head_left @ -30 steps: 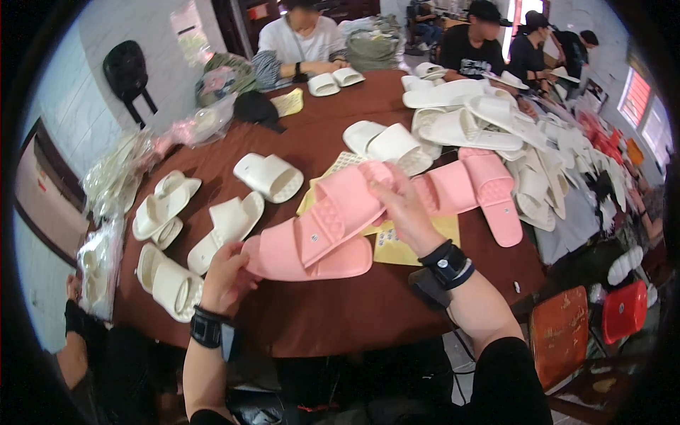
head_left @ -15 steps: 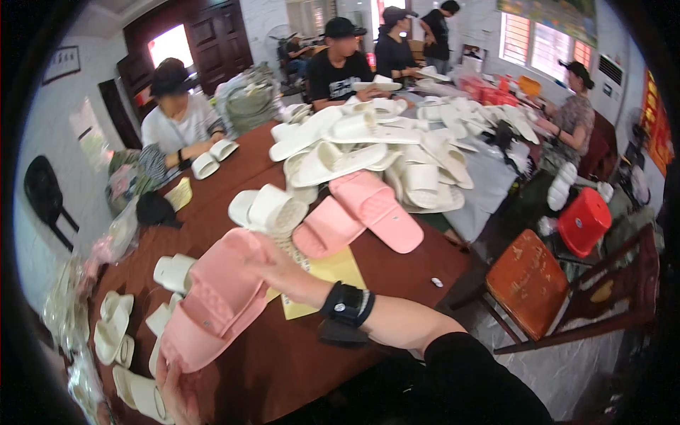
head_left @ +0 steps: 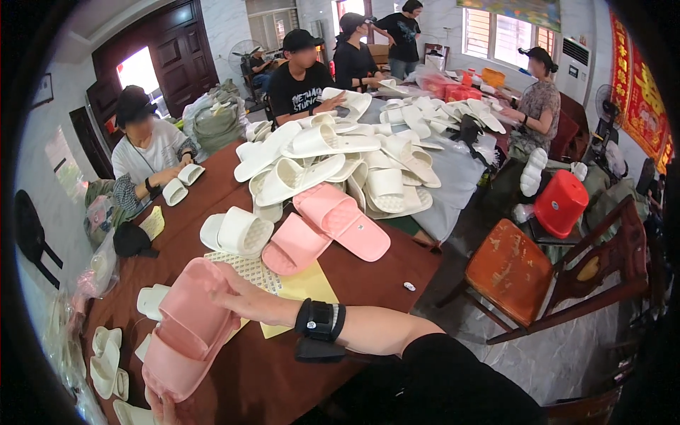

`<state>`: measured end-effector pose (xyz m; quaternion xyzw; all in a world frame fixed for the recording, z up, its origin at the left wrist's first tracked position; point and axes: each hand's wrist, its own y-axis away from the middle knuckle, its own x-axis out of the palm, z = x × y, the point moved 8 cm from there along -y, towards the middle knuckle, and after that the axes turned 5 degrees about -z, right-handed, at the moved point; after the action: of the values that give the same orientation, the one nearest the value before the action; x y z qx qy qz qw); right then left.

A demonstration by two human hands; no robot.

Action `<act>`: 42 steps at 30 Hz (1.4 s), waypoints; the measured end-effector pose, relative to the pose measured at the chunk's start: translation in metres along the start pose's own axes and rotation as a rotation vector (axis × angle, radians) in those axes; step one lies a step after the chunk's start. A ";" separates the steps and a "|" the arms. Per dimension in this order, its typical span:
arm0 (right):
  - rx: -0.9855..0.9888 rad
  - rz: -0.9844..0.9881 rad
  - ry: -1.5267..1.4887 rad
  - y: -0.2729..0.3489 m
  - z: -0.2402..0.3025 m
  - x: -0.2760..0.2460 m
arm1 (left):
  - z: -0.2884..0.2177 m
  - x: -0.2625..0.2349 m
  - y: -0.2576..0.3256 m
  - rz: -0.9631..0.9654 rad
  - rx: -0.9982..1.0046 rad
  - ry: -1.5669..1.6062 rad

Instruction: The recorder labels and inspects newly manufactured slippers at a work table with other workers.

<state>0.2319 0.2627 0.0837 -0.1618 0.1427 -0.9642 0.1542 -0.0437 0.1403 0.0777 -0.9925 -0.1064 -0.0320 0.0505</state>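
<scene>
A pair of pink slide slippers [head_left: 185, 326], pressed together side by side, is held up over the near left of the table. My right hand [head_left: 237, 292] grips their far end, the thumb side over the upper edge. At the bottom edge, my left hand [head_left: 163, 407] is closed round the near end, mostly cut off by the frame. Another pair of pink slippers [head_left: 358, 237] lies beyond, against the white pile. Beside it is a yellow sheet [head_left: 304, 294] with rows of small stickers [head_left: 244, 270], partly under my right wrist.
A large heap of white slippers [head_left: 301, 177] covers the table's middle. More white slippers [head_left: 106, 365] lie at the left edge. Several people sit or stand round the brown-covered table [head_left: 283, 379]. On the right stand a wooden chair [head_left: 510, 273] and a red stool [head_left: 561, 204].
The view has turned a little to the right, so the scene sits further left. Both hands keep hold of the pink slippers, now tilted more upright.
</scene>
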 end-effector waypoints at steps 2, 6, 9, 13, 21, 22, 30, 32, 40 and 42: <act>0.015 0.014 0.013 0.001 -0.002 0.000 | 0.004 -0.007 -0.001 -0.003 0.024 0.028; 0.055 0.040 0.111 -0.001 -0.008 -0.002 | -0.023 0.001 0.011 0.100 0.634 -0.611; -0.074 -0.014 0.221 -0.010 0.001 -0.004 | -0.002 -0.022 0.006 -0.056 0.219 -0.011; -0.117 -0.125 0.065 -0.004 0.007 -0.005 | -0.004 -0.010 0.013 -0.084 0.014 0.117; 0.172 -0.080 -0.084 -0.004 -0.008 -0.004 | -0.006 -0.003 0.015 -0.092 -0.002 0.076; 0.219 -0.054 -0.076 -0.003 -0.012 -0.003 | -0.003 -0.004 0.015 -0.096 -0.004 0.077; 0.175 -0.061 -0.090 -0.001 -0.014 -0.002 | -0.005 0.009 0.021 -0.051 0.128 0.111; 0.161 -0.047 -0.102 -0.002 -0.014 -0.002 | -0.006 0.012 0.021 -0.058 0.134 0.102; 0.156 -0.035 -0.034 -0.004 -0.019 -0.002 | -0.004 0.002 0.018 -0.084 0.108 0.072; 0.118 0.005 0.005 -0.003 -0.014 0.002 | -0.007 -0.006 0.017 -0.110 0.138 0.050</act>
<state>0.2241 0.2683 0.0722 -0.1495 0.0864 -0.9710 0.1653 -0.0460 0.1216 0.0824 -0.9782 -0.1615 -0.0519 0.1198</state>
